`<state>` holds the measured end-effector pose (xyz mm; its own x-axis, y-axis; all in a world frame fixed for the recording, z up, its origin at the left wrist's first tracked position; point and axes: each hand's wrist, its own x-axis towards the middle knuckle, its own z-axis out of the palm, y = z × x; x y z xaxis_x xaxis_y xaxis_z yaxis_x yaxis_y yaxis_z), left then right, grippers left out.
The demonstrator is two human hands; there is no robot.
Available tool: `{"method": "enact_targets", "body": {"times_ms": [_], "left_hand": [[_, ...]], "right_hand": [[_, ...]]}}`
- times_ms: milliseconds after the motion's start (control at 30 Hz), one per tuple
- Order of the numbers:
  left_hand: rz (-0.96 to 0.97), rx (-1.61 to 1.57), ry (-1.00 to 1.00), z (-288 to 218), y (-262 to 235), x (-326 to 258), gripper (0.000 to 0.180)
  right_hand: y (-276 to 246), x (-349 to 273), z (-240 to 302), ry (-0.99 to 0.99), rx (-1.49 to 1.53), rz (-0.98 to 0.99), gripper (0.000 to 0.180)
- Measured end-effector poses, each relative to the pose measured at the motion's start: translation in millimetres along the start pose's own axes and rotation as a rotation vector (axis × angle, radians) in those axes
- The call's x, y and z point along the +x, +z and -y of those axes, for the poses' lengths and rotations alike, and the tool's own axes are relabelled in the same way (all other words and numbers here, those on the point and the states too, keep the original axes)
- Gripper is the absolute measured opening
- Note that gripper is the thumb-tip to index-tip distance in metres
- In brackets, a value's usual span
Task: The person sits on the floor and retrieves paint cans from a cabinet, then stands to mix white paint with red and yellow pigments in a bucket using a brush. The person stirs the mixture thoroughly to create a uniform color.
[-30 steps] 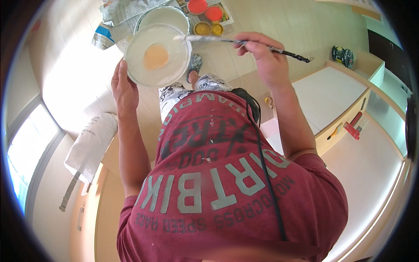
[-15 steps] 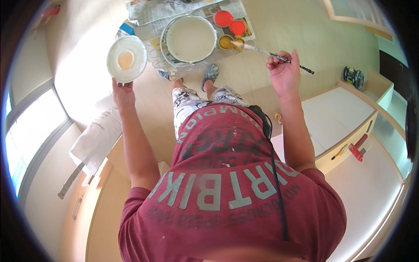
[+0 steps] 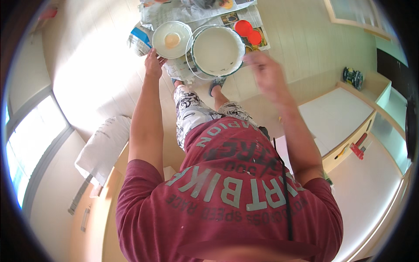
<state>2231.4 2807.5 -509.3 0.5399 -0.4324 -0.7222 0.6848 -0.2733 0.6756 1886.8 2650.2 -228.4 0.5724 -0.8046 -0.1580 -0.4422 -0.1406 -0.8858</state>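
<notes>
My left hand [image 3: 155, 65] grips the near rim of a round white bowl [image 3: 184, 51], which holds whitish paint and a tan-orange blob at its middle. Directly right of the bowl is a large bucket [image 3: 192, 61] of off-white paint, its wire handle lowered on the left side. My right hand [image 3: 268, 73] is a blur just right of the bucket's rim. Its fingers are smeared by motion, and no brush can be made out in it. Partly covered by that hand is a small tin of yellow paint [image 3: 249, 49]. Two red-orange round lids or tins [image 3: 243, 28] stand beyond it.
Newspaper sheets [image 3: 227, 18] lie under the bucket. A blue-and-white packet [image 3: 140, 36] is left of the bowl. White-topped cabinet [image 3: 336, 115] stands at right, with a red-handled brush [image 3: 358, 147] near it. A white bag [image 3: 104, 142] lies at left.
My left hand has carried the bowl rightward to beside the bucket. My right hand has swung left toward the bucket; the long thin brush it held before no longer shows.
</notes>
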Motion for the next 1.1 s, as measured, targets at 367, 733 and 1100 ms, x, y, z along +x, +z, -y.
{"method": "enact_targets", "body": {"times_ms": [367, 733, 1100], "left_hand": [[0.007, 0.549, 0.154, -22, 18, 15, 0.036], [0.085, 0.56, 0.149, -37, 22, 40, 0.034], [0.123, 0.578, 0.215, 25, 27, -9, 0.047]], "right_hand": [[160, 10, 11, -0.169, -1.035, 0.129, 0.024], [74, -2, 52, 0.347, -0.383, -0.154, 0.021], [48, -5, 124, 0.241, -0.309, 0.024, 0.032]]}}
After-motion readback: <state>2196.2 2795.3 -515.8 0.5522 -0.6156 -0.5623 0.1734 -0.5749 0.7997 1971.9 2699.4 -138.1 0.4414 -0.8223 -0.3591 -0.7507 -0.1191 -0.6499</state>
